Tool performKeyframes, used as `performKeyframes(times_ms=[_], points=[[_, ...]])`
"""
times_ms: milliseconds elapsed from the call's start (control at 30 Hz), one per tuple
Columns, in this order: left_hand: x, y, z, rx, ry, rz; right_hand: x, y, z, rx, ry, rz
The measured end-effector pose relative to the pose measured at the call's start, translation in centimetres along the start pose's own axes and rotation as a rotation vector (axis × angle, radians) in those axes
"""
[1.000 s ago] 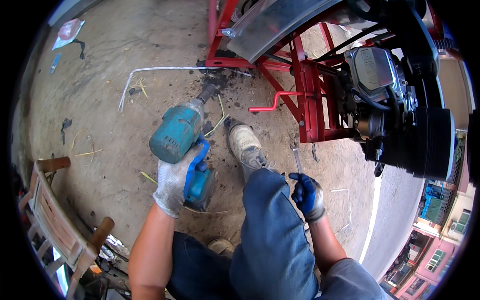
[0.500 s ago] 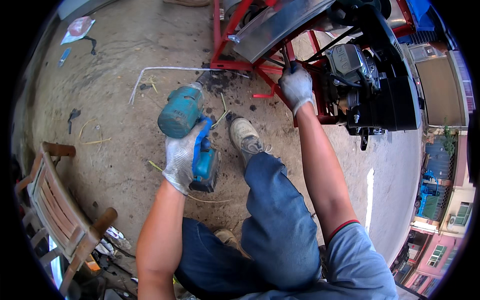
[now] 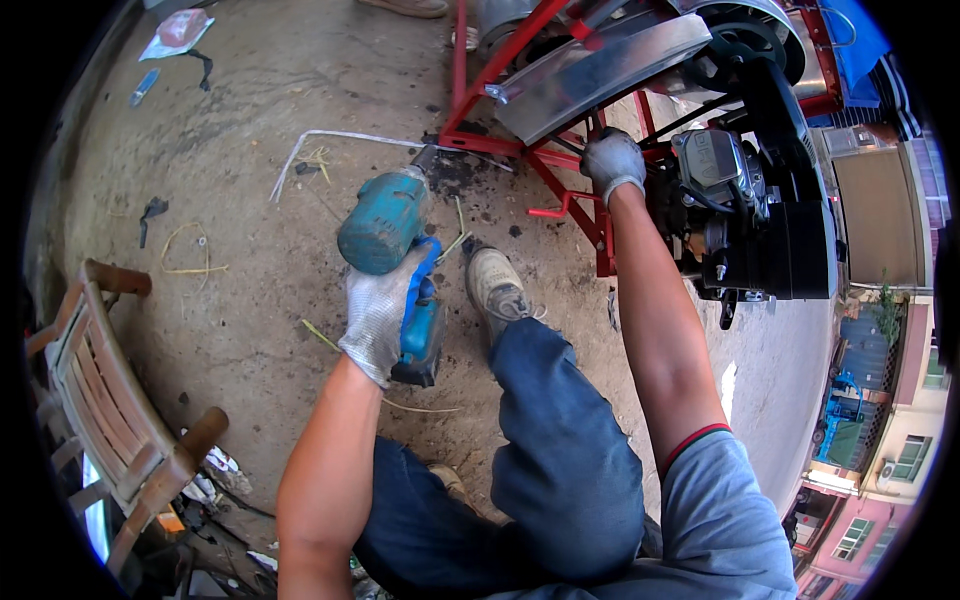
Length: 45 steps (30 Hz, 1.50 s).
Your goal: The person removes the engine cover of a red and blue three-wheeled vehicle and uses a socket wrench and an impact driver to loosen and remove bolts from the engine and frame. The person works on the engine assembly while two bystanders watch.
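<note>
My left hand (image 3: 378, 320), in a pale glove with a blue palm, grips the handle of a teal cordless impact wrench (image 3: 382, 222). The tool is held above the ground, its dark tip pointing away from me toward the red metal frame (image 3: 482, 143). My right hand (image 3: 614, 162), gloved too, reaches in at that frame, beside a black engine (image 3: 712, 160) and below a bent sheet-metal guard (image 3: 600, 78). Its fingers are curled closed around something by the frame bars; the glove hides most of it.
A wooden slatted chair (image 3: 108, 395) stands at the left. White cord (image 3: 300, 150) and straw bits lie on the stained ground, near my shoe (image 3: 495, 283). A pulley wheel (image 3: 735, 45) is mounted beyond the engine. Another person's shoe (image 3: 410, 7) shows at the top edge.
The view has shifted, so the machine and ground appear displaced. My right hand has turned and sits deeper against the frame; the dark bar seen above it now hardly shows. My left hand keeps its grip.
</note>
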State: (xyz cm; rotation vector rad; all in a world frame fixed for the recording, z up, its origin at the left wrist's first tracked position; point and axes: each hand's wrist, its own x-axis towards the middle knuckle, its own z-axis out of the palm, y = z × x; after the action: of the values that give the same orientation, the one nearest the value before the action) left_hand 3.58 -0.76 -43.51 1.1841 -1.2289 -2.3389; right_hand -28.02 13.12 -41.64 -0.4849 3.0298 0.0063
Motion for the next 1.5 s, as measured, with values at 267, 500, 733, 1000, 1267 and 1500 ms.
performKeyframes(times_ms=[267,500,733,1000,1267,1500], points=[[0.3,0.0,1.3,-0.033,-0.018,-0.024,0.8,0.2,0.2,0.018,-0.005,-0.017],[0.2,-0.2,2.2,0.062,-0.011,-0.016,0.9,-0.6,0.5,-0.012,0.003,0.046],[0.5,-0.4,2.9,0.065,0.011,-0.039,0.8,0.0,-0.3,-0.069,-0.088,0.037],[0.7,-0.7,3.0,0.067,-0.043,0.010,3.0,-1.0,-0.5,-0.166,-0.259,-0.030],[1.5,-0.3,3.3,0.067,-0.002,-0.052,2.4,-3.8,-1.3,-0.624,-0.373,-0.144],[2.6,-0.3,2.7,-0.005,0.030,-0.031,1.7,-4.0,-0.7,-0.495,-0.308,-0.088]])
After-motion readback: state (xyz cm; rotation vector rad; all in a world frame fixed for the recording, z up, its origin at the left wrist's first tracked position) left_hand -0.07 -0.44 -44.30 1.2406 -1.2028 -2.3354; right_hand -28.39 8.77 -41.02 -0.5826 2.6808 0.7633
